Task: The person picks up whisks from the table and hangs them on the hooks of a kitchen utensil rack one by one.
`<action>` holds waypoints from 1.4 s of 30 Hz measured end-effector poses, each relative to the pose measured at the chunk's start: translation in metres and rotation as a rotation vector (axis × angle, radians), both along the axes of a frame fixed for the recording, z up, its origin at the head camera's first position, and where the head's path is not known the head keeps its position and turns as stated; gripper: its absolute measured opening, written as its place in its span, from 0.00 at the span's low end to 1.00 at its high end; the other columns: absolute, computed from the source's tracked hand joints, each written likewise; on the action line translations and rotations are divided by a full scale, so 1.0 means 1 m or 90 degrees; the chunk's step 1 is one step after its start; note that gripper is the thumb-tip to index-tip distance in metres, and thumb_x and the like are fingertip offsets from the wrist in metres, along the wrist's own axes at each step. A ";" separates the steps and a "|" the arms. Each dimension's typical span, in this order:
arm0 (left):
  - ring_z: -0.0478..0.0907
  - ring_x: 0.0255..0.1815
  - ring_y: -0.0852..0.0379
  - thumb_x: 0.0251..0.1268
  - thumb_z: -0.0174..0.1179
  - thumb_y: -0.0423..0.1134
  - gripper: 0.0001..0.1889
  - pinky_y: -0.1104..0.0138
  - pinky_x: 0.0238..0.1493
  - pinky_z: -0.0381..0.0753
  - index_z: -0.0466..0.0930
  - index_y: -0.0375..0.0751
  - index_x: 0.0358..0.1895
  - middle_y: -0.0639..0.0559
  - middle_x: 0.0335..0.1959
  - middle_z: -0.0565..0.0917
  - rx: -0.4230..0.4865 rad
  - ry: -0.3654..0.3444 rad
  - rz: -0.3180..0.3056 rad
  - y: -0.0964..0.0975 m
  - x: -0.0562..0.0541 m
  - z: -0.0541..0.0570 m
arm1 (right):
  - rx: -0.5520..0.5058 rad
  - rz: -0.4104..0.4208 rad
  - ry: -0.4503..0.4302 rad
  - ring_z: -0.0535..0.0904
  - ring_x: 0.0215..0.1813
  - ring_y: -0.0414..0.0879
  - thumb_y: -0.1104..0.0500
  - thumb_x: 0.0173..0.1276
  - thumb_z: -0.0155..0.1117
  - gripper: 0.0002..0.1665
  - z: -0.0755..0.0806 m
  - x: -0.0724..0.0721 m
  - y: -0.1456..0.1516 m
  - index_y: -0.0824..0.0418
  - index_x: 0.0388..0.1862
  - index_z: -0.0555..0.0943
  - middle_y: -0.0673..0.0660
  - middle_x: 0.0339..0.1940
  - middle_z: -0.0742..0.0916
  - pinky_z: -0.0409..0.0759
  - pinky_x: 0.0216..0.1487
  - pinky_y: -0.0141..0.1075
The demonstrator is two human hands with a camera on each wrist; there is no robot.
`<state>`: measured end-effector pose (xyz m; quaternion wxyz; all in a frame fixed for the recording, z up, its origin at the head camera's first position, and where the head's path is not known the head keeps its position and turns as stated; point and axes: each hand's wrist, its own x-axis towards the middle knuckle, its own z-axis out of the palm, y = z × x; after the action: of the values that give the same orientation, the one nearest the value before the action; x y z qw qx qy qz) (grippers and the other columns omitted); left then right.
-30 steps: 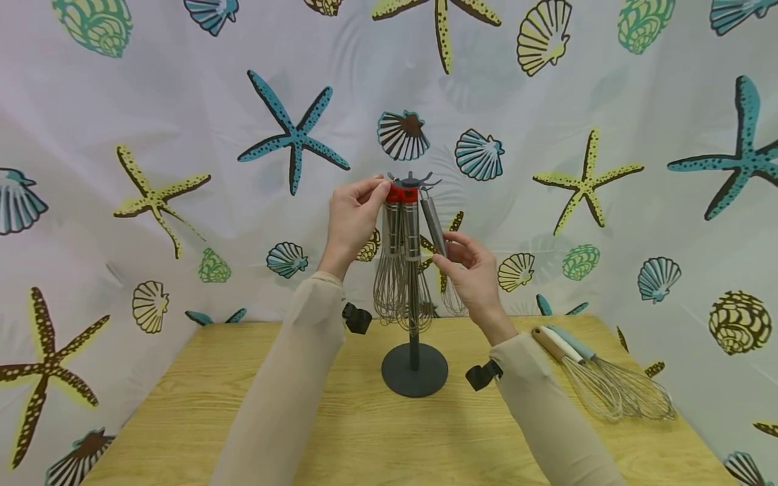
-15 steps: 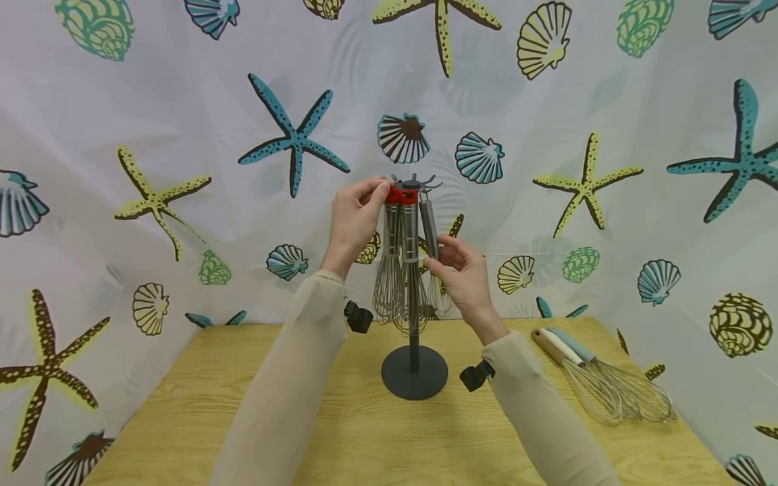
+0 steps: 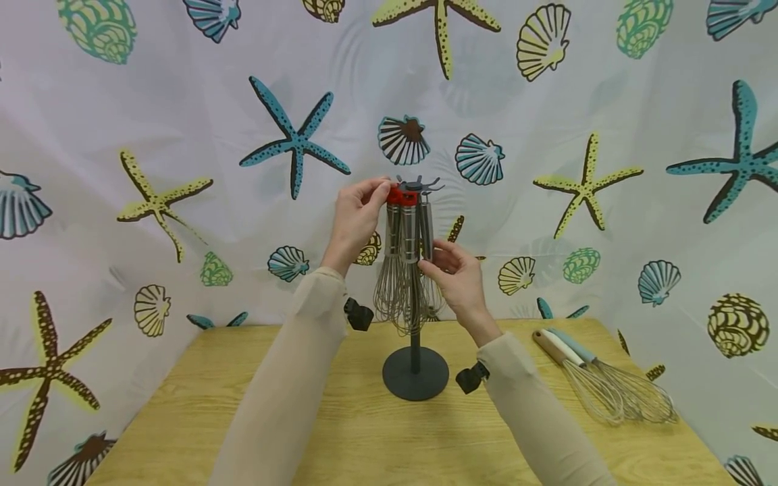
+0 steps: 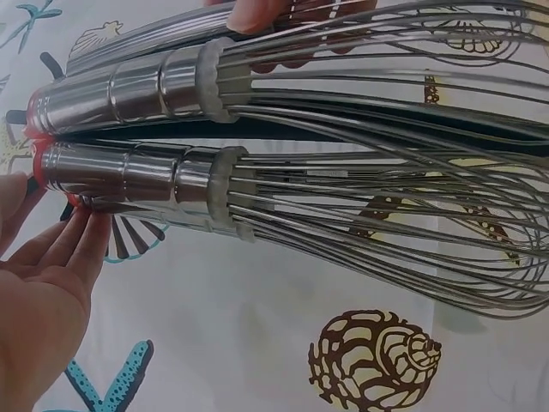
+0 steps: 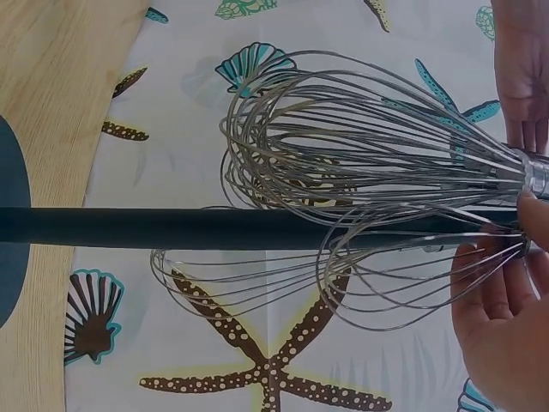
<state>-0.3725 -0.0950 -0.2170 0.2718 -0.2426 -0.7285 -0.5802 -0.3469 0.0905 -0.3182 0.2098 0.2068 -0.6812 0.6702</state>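
Note:
Several wire whisks hang from the hooks of a dark rack (image 3: pixel 416 373). Two have steel handles with red ends: a front whisk (image 3: pixel 410 233) and one to its left (image 3: pixel 393 229). At the top left, my left hand (image 3: pixel 358 219) pinches the red end of the left whisk between thumb and fingers. A plainer steel-handled whisk (image 3: pixel 428 229) hangs on the right, nearly upright. My right hand (image 3: pixel 458 280) holds it low on the handle, thumb in front. In the right wrist view the wire loops (image 5: pixel 386 275) extend from my right fingers along the rack's post (image 5: pixel 171 227).
More whisks, with brown (image 3: pixel 548 347), white (image 3: pixel 565 344) and blue (image 3: pixel 573 343) handles, lie on the right of the wooden table (image 3: pixel 292 405). A curtain (image 3: pixel 200 101) with shells and starfish stands behind and at both sides.
My right hand has moved left with the plain steel whisk, which has swung from slanting to nearly upright beside the front whisk. My left hand has stayed at the red end.

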 end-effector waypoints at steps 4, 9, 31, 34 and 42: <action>0.74 0.64 0.54 0.75 0.53 0.42 0.16 0.61 0.66 0.73 0.83 0.37 0.54 0.41 0.63 0.78 0.006 -0.003 -0.016 0.000 -0.001 0.000 | 0.004 0.004 -0.025 0.82 0.52 0.50 0.62 0.64 0.70 0.29 0.001 0.000 0.001 0.58 0.64 0.77 0.64 0.53 0.85 0.82 0.54 0.42; 0.74 0.64 0.51 0.76 0.52 0.40 0.17 0.62 0.65 0.74 0.82 0.33 0.55 0.41 0.63 0.78 0.029 -0.019 -0.044 -0.002 -0.003 0.000 | 0.023 -0.010 -0.055 0.82 0.53 0.49 0.61 0.64 0.70 0.29 0.001 0.001 0.001 0.57 0.64 0.77 0.62 0.54 0.85 0.81 0.54 0.40; 0.73 0.66 0.54 0.77 0.49 0.42 0.16 0.62 0.65 0.75 0.82 0.37 0.54 0.44 0.64 0.78 0.003 -0.014 -0.015 -0.002 -0.002 -0.002 | 0.039 0.035 -0.033 0.82 0.53 0.50 0.61 0.65 0.70 0.28 -0.015 0.005 0.004 0.57 0.64 0.78 0.64 0.53 0.86 0.80 0.57 0.43; 0.70 0.69 0.58 0.78 0.49 0.46 0.17 0.62 0.66 0.73 0.82 0.40 0.54 0.47 0.65 0.78 -0.009 -0.005 0.023 0.000 -0.001 -0.005 | 0.038 0.036 -0.022 0.82 0.53 0.48 0.60 0.65 0.70 0.26 -0.018 0.006 0.006 0.57 0.63 0.79 0.64 0.53 0.86 0.79 0.59 0.44; 0.77 0.64 0.52 0.65 0.62 0.57 0.25 0.61 0.59 0.80 0.81 0.45 0.58 0.49 0.71 0.71 0.008 -0.003 0.043 0.009 0.006 -0.012 | 0.027 0.030 -0.027 0.83 0.51 0.42 0.59 0.66 0.69 0.24 -0.022 0.007 0.011 0.58 0.61 0.79 0.64 0.54 0.86 0.80 0.58 0.41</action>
<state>-0.3667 -0.0863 -0.2287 0.2908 -0.2145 -0.7332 -0.5760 -0.3396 0.1012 -0.3406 0.1753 0.2127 -0.6945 0.6646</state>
